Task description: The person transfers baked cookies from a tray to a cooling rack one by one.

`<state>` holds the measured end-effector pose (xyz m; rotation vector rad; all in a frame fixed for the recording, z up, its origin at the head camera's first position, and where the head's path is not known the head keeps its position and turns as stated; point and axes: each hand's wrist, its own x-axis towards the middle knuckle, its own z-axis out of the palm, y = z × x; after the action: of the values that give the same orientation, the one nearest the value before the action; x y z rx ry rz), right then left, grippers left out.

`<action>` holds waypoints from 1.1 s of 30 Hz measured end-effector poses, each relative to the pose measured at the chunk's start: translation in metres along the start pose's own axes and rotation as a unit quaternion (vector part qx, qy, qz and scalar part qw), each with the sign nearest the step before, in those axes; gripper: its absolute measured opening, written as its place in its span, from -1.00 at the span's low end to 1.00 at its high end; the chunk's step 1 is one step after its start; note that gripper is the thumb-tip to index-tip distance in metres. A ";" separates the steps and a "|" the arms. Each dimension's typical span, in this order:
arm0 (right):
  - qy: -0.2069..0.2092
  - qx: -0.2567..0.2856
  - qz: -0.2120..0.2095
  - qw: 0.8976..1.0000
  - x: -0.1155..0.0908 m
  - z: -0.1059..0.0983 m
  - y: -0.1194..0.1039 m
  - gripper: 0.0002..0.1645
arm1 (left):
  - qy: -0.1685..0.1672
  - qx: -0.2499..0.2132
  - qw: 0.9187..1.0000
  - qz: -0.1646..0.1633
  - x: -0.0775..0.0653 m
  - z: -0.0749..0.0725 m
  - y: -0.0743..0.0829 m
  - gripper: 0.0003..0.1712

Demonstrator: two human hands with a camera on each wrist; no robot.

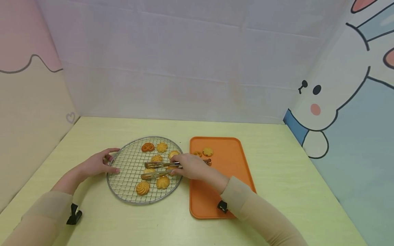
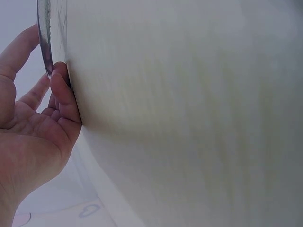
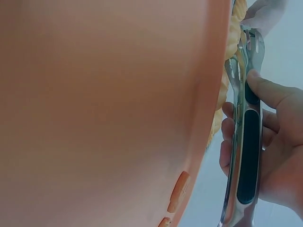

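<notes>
My left hand [image 1: 99, 163] holds the left rim of a round wire rack [image 1: 124, 179], thumb on top; the left wrist view shows curled fingers [image 2: 64, 94] beside the metal rim [image 2: 45, 42]. My right hand [image 1: 191, 166] grips metal tongs [image 1: 160, 165] with dark handle inserts, seen in the right wrist view. Parted tong arms reach left over the rack, their tips on either side of a golden cookie [image 1: 149, 171]; whether they touch it I cannot tell. Several other cookies lie around it, among them a swirled one [image 1: 143, 188] and a brown pretzel-shaped one [image 1: 147, 147].
Right of the rack lies an orange tray [image 1: 221, 160], under my right forearm. A pretzel-shaped cookie [image 1: 197, 154] and a round dotted cookie [image 1: 207, 152] lie near its upper left. Both stand on a pale yellow table [image 1: 286, 177], with walls at the back and sides.
</notes>
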<state>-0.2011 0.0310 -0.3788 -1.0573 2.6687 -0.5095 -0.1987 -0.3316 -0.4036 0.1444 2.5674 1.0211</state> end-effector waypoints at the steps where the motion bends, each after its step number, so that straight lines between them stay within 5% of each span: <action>1: -0.001 -0.001 -0.001 1.000 0.000 0.000 0.000 -0.46 | 0.000 0.000 1.000 0.000 0.000 0.000 0.000 0.10; 33: 0.040 0.023 -0.001 0.999 -0.037 -0.049 0.004 -0.41 | 0.004 -0.010 1.000 0.011 -0.004 0.000 0.006 0.08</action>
<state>-0.1933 0.0713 -0.3327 -1.0484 2.7096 -0.6233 -0.1951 -0.3284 -0.3987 0.1648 2.5673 1.0581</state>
